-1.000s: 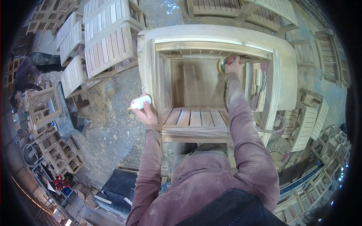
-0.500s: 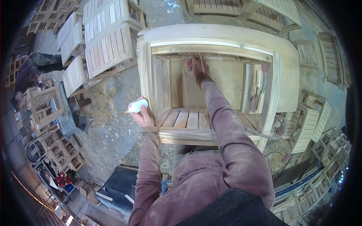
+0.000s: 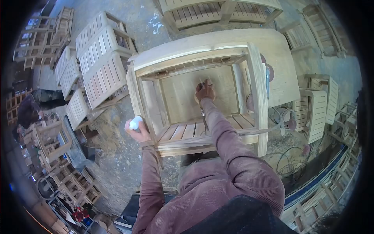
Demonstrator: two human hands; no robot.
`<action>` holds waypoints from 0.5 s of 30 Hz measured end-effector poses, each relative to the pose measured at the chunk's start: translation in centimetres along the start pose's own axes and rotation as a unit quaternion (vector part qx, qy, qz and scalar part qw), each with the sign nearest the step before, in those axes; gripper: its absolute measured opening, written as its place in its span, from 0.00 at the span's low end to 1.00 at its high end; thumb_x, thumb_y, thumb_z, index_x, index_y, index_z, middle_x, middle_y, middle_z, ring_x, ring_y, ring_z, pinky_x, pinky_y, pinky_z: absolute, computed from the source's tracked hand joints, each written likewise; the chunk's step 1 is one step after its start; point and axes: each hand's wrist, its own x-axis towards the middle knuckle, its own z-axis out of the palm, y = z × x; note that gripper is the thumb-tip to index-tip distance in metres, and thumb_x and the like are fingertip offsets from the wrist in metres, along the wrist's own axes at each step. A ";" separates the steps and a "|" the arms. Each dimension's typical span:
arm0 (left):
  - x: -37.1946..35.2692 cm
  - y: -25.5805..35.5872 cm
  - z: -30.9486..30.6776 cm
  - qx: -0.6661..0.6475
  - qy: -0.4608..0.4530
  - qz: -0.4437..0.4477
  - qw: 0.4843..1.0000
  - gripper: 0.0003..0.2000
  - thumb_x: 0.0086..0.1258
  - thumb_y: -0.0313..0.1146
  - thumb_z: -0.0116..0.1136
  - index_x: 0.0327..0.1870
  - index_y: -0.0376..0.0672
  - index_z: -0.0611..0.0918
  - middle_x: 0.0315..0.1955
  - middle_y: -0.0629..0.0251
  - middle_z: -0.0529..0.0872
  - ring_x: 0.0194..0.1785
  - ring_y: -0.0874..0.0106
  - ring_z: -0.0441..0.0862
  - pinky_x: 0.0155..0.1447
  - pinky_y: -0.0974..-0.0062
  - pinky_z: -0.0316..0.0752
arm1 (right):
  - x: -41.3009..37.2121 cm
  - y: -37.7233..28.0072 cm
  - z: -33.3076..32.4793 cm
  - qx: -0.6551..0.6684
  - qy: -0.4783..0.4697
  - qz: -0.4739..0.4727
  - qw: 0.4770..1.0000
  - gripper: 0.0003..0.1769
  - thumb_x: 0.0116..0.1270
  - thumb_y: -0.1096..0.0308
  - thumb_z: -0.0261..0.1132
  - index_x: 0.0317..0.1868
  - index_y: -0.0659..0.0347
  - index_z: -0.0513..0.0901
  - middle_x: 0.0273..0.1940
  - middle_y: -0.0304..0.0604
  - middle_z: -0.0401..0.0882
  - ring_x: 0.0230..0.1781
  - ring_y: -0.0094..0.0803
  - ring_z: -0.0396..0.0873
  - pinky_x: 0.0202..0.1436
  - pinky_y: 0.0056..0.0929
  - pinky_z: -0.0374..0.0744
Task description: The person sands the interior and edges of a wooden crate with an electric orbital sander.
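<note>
My left hand [image 3: 137, 132] is wrapped round a small white bottle [image 3: 135, 122], just outside the left side of a wooden furniture frame [image 3: 256, 85]. My right hand [image 3: 205, 92] reaches into the frame, over the pale board [image 3: 179, 95] seen through it. Fingers bent, it grips a round, flat, tan-and-reddish disc [image 3: 198, 97], which looks like a sanding disc. The hand covers most of this disc. Below that hand run the frame's wooden slats [image 3: 183, 132].
The frame rests on a pale wooden tabletop [image 3: 282, 64]. Reddish round discs [image 3: 270, 73] and a blue object [image 3: 267, 84] lie at its right. A hose [image 3: 281, 119] loops beside it. Slatted wooden pieces [image 3: 97, 50] stand around, and another person [image 3: 33, 109] is at far left.
My right hand with the disc has moved from the frame's upper inner edge down to the middle of the opening. The view has turned, and the bottle in my left hand is tilted differently.
</note>
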 end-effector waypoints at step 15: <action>-3.4 -5.5 19.3 0.092 -0.386 -0.183 0.899 0.24 0.48 0.22 0.68 0.50 0.43 0.79 0.40 0.58 0.84 0.43 0.67 0.83 0.48 0.72 0.77 | -8.3 6.1 -26.2 0.278 -0.264 -0.211 0.899 0.31 0.54 0.63 0.69 0.58 0.58 0.70 0.43 0.48 0.78 0.38 0.31 0.81 0.45 0.30 0.79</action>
